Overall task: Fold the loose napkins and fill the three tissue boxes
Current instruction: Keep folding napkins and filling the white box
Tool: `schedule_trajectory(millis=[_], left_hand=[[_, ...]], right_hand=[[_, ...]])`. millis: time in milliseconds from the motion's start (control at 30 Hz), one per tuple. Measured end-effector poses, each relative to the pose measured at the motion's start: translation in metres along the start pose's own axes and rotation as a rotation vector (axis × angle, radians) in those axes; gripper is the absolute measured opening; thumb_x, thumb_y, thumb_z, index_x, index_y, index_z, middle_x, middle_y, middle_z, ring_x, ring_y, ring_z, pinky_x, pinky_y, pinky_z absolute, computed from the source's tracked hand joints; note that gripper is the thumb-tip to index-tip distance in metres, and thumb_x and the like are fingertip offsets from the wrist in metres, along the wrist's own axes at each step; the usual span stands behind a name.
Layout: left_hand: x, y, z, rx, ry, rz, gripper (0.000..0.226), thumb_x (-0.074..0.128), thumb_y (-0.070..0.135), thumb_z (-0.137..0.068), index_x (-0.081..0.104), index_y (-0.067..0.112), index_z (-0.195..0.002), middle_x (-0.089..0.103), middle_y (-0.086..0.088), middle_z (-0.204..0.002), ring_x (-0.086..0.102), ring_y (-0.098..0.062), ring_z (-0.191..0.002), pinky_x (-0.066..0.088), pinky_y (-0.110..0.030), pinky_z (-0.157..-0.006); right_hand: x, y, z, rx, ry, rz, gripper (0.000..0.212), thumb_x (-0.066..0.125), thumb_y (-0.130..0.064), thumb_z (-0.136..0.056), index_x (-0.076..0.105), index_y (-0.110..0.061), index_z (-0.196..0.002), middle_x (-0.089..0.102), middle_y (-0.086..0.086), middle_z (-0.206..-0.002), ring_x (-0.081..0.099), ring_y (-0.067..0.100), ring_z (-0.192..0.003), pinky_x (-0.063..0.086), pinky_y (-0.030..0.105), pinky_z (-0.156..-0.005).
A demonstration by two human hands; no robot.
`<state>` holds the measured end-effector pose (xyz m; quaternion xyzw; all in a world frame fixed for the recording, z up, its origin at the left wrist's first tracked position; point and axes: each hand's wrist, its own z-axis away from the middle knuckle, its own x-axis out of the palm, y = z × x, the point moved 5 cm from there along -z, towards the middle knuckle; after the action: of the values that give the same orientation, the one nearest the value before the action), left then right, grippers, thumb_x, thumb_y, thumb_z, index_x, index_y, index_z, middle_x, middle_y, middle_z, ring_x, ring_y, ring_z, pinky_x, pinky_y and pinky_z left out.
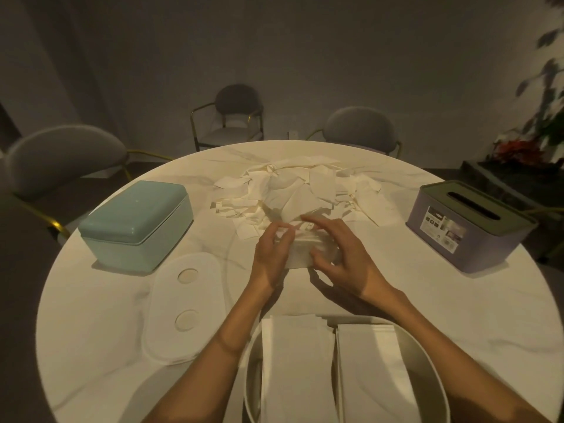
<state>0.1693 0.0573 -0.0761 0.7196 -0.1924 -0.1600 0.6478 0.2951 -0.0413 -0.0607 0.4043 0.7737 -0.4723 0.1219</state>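
Round white table (457, 315), marble-patterned, seen from the head camera.

Item 1: loose napkins (299, 190), a crumpled white heap at 12 o'clock from table centre, its near edge touching the hands.

Item 2: folded napkin (300, 256), a small white wad at table centre, held between both hands. Left hand (271, 251) grips its left edge, fingers curled over the top. Right hand (341, 257) grips its right side, thumb below and fingers arched above; the wad fills the narrow space between the two palms.

Item 3: teal tissue box (137, 221), lid on, at 9 o'clock, well apart from the hands.

Item 4: grey tissue box (470, 227), dark slotted top and a printed label on its near side, at 3 o'clock, well apart from the hands.

Item 5: white open box (427, 355), rounded rim, at 6 o'clock under the forearms, holding two stacks of folded napkins (296, 361) side by side.

Item 6: white lid (186, 306), flat, with two round marks, at 8 o'clock, just beside the teal box.

Surroundings: three grey chairs (64, 157) with gold frames beyond the table; plant (546, 87) at 2 o'clock.
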Motion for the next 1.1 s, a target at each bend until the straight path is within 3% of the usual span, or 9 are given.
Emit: schedule_trajectory(millis=[133,300,433,567,733,867,933,1000,1100], left_hand=[[0.002,-0.006,-0.002,0.007,0.049,0.095,0.014,0.053,0.032,-0.096,0.067,0.029,-0.095,0.068,0.013,-0.096,0.064,-0.018,-0.097,0.056,-0.036,-0.077],[0.002,-0.001,-0.003,0.106,0.145,0.033,0.016,0.058,0.03,-0.104,0.067,0.017,-0.1,0.069,0.011,-0.093,0.063,-0.004,-0.087,0.054,-0.03,-0.079],[0.001,-0.006,-0.006,0.086,0.185,0.049,0.008,0.059,0.027,-0.103,0.064,0.021,-0.102,0.068,0.009,-0.097,0.063,-0.004,-0.091,0.054,-0.03,-0.082],[0.001,-0.009,-0.008,0.05,0.181,0.091,0.013,0.061,0.033,-0.103,0.063,0.021,-0.106,0.068,0.004,-0.102,0.065,-0.019,-0.102,0.055,-0.034,-0.086],[0.0,-0.01,-0.009,0.042,0.174,0.041,0.003,0.06,0.031,-0.102,0.062,0.029,-0.103,0.066,0.012,-0.101,0.063,-0.014,-0.102,0.057,-0.048,-0.094],[0.0,-0.005,-0.006,0.057,0.133,0.037,0.01,0.056,0.016,-0.102,0.066,0.019,-0.1,0.067,0.007,-0.1,0.061,-0.013,-0.099,0.053,-0.041,-0.091],[-0.002,-0.001,-0.008,0.09,0.099,-0.007,0.012,0.055,0.013,-0.102,0.067,0.015,-0.099,0.067,0.008,-0.099,0.06,-0.005,-0.096,0.05,-0.032,-0.087],[-0.003,0.002,-0.012,0.127,0.015,-0.129,0.012,0.057,0.023,-0.104,0.066,0.016,-0.103,0.068,0.009,-0.101,0.061,-0.005,-0.096,0.047,-0.023,-0.082],[-0.006,0.004,-0.014,0.158,-0.128,-0.267,0.012,0.068,0.035,-0.098,0.068,0.024,-0.103,0.07,0.013,-0.103,0.063,-0.004,-0.1,0.047,-0.017,-0.083]], right_hand=[[0.005,0.004,0.006,0.073,-0.016,0.061,0.048,0.059,-0.041,-0.093,0.052,-0.039,-0.14,0.049,-0.009,-0.132,0.053,0.008,-0.119,0.049,0.018,-0.095],[0.005,0.011,0.001,0.155,0.092,-0.098,0.056,0.061,-0.035,-0.08,0.056,-0.028,-0.135,0.054,-0.004,-0.132,0.051,0.008,-0.123,0.052,0.034,-0.099],[0.015,0.016,0.002,0.22,0.113,-0.279,0.069,0.064,-0.031,-0.073,0.049,-0.028,-0.14,0.052,-0.005,-0.136,0.054,0.018,-0.123,0.056,0.05,-0.096],[0.022,0.012,-0.002,0.197,0.112,-0.345,0.071,0.065,-0.025,-0.074,0.046,-0.023,-0.143,0.05,-0.006,-0.139,0.054,0.019,-0.123,0.056,0.048,-0.097],[0.021,0.006,-0.004,0.114,0.07,-0.283,0.07,0.066,-0.018,-0.081,0.043,-0.022,-0.148,0.05,-0.007,-0.146,0.055,0.019,-0.127,0.056,0.04,-0.1],[0.004,0.01,-0.004,0.08,0.014,-0.162,0.052,0.067,-0.018,-0.094,0.053,-0.029,-0.142,0.058,-0.01,-0.138,0.058,0.015,-0.123,0.058,0.036,-0.094],[-0.003,0.013,0.0,0.093,-0.045,-0.139,0.041,0.069,-0.019,-0.097,0.061,-0.03,-0.135,0.064,-0.016,-0.128,0.062,0.008,-0.117,0.058,0.027,-0.088],[-0.008,0.014,0.002,0.123,-0.054,-0.125,0.037,0.071,-0.024,-0.095,0.065,-0.033,-0.131,0.066,-0.02,-0.121,0.063,0.001,-0.109,0.057,0.02,-0.083],[-0.017,0.016,-0.001,0.146,-0.015,-0.101,0.034,0.074,-0.028,-0.092,0.069,-0.033,-0.126,0.069,-0.021,-0.114,0.066,0.001,-0.102,0.058,0.021,-0.081]])
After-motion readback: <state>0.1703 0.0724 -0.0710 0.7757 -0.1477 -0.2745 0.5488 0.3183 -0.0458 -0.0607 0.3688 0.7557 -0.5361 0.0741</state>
